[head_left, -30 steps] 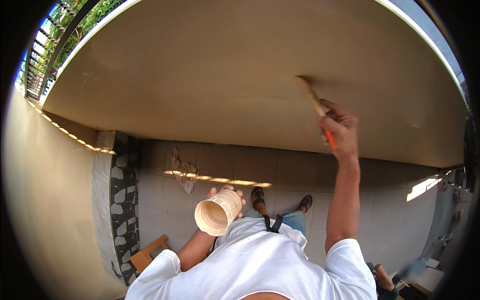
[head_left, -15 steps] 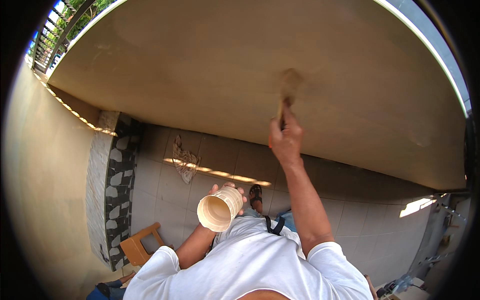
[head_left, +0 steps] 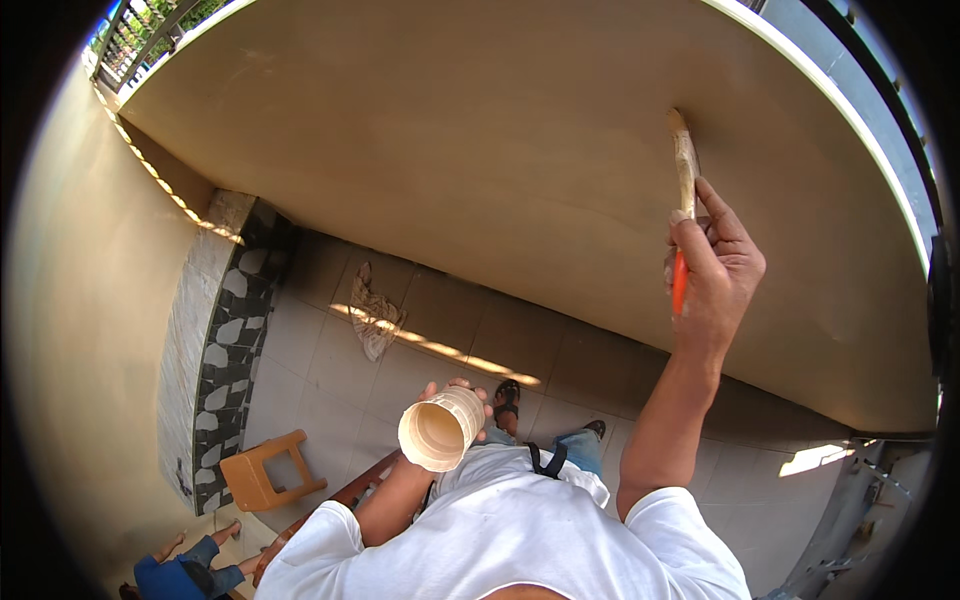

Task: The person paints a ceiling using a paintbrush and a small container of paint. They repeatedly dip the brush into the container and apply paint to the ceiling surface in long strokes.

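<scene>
My right hand [head_left: 722, 272] is raised at the right, fingers closed around a paintbrush [head_left: 684, 160] with an orange handle end. The brush stands nearly upright in view, its paint-coated head at or very near the tan wall [head_left: 450, 130]; whether it touches I cannot tell. Low in front of my body, my left hand [head_left: 484, 408] is wrapped around a cream ribbed plastic cup [head_left: 464, 410]. Its mouth tilts toward me and shows beige liquid, likely paint, inside. Most of the left palm is hidden behind the cup.
A rag [head_left: 374, 318] lies on the tiled floor [head_left: 420, 325] by the wall's foot. At the left are a stone-patterned ledge [head_left: 228, 345] and an orange-brown stool [head_left: 262, 470]. Another person [head_left: 185, 572] in blue is at the lower left. A metal fence [head_left: 135, 45] shows top left.
My right hand has moved right and up along the wall with the brush, which is now seen more edge-on. The cup in my left hand has stayed about where it was.
</scene>
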Motion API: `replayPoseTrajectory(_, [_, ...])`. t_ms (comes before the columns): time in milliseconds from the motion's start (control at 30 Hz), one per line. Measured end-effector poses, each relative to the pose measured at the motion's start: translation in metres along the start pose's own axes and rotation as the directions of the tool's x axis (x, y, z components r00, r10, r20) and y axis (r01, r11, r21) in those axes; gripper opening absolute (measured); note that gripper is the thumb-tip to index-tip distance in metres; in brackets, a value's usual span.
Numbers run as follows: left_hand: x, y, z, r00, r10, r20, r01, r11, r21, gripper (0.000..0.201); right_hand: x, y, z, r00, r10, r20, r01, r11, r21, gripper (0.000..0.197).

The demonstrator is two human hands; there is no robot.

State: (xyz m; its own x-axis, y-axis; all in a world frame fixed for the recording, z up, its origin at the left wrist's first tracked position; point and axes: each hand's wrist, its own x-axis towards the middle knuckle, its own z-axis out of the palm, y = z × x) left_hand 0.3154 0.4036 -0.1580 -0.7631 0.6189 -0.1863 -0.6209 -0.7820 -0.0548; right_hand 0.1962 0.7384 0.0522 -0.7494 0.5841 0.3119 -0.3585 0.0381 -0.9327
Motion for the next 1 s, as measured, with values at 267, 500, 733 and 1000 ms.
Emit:
replayPoseTrajectory(267, [-0.019, 0.017, 0.010, 0.997, 0.073, 0.034, -0.077, 0.986, 0.146, 0.052, -0.086, 0.077, 0.102, 0.802, 0.407, 0.437, -0.301, 0.908, -0.292, 0.047])
replayPoseTrajectory(500, [-0.041, 0.027, 0.002, 0.997, 0.070, 0.021, -0.072, 0.983, 0.170, 0.053, -0.114, 0.085, 0.004, 0.592, 0.637, 0.494, -0.673, 0.728, -0.131, 0.050])
replayPoseTrajectory(733, [0.016, 0.001, 0.018, 0.990, -0.116, 0.080, 0.096, 0.972, 0.215, 0.054, -0.142, 0.079, -0.122, 0.609, 0.663, 0.435, -0.779, 0.604, 0.171, 0.045])
replayPoseTrajectory(1000, [0.057, -0.085, 0.032, 0.938, -0.294, 0.183, 0.283, 0.955, 0.087, 0.052, -0.174, 0.066, -0.218, 0.836, 0.404, 0.372, -0.526, 0.784, 0.330, 0.066])
